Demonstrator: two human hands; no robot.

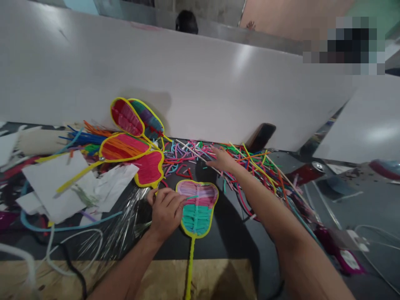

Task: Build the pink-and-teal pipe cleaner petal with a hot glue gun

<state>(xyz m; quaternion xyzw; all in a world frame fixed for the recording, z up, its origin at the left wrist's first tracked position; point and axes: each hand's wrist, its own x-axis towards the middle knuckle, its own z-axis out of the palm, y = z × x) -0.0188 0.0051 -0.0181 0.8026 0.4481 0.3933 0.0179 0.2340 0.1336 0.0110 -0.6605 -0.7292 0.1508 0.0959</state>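
My left hand [166, 206] is closed at the left edge of a paddle-shaped piece [200, 225] made of pipe cleaners. A short teal pipe cleaner [191, 197] sticks out from its fingertips over the pink rows. The piece has a yellow rim and stem, with lilac and pink rows above teal ones, and lies flat on the dark table. Farther back, my right hand [222, 160] reaches over a heap of cut pipe cleaner bits [184, 154], fingers stretched out and apart. Whether its fingertips touch any bit I cannot tell.
Several finished yellow-rimmed shapes, including a red one [150, 168], lie or lean at the left. Beside them are white paper scraps [56, 183] and silver tinsel strands [125, 216]. A dark phone [262, 136] leans on the white partition [200, 83]. Long pipe cleaners [259, 164] spread rightward.
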